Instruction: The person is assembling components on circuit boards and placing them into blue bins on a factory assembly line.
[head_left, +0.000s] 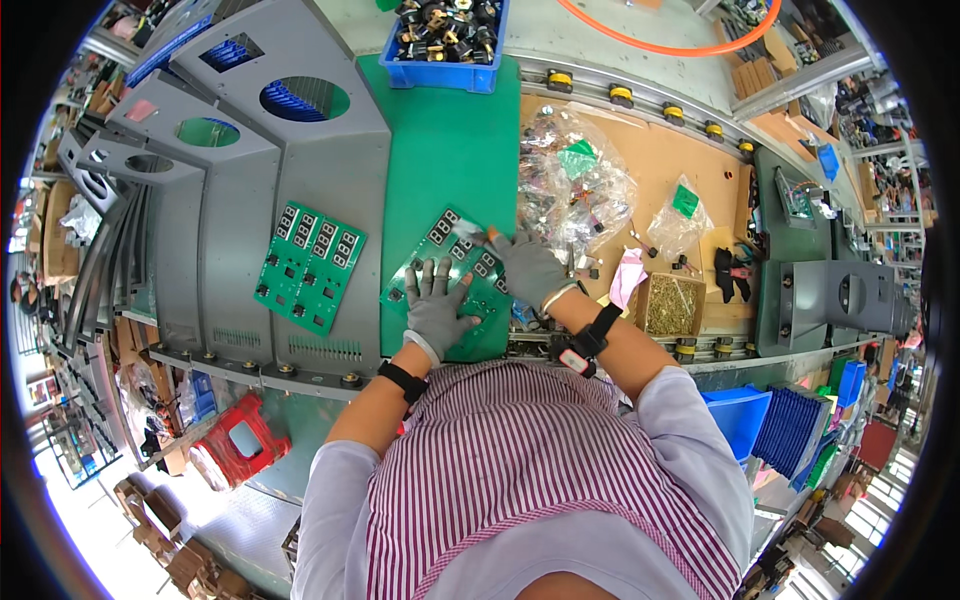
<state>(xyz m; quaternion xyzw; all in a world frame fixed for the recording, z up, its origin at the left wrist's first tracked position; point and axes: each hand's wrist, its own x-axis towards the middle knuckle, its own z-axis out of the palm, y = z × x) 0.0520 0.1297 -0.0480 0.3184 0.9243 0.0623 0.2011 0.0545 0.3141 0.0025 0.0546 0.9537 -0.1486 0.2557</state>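
A green circuit board [399, 292] with rows of digit displays lies at a slant on the green mat before me. My left hand [436, 308], in a grey glove, rests on its lower left part with the fingers spread. At its upper right, my gloved right hand [530, 264] has thumb and fingers drawn together over the displays. A small whitish piece shows at those fingertips; its kind is unclear. To the left, a second green circuit board [310, 268] with similar displays lies on a grey metal panel [335, 190]. My hands cover part of the first board.
A blue bin [440, 76] of small black and brass parts stands at the far end of the mat. Grey panels with round cutouts rise at left. On the right lie clear plastic bags [575, 180], a small box [671, 304] of fasteners and a conveyor rail.
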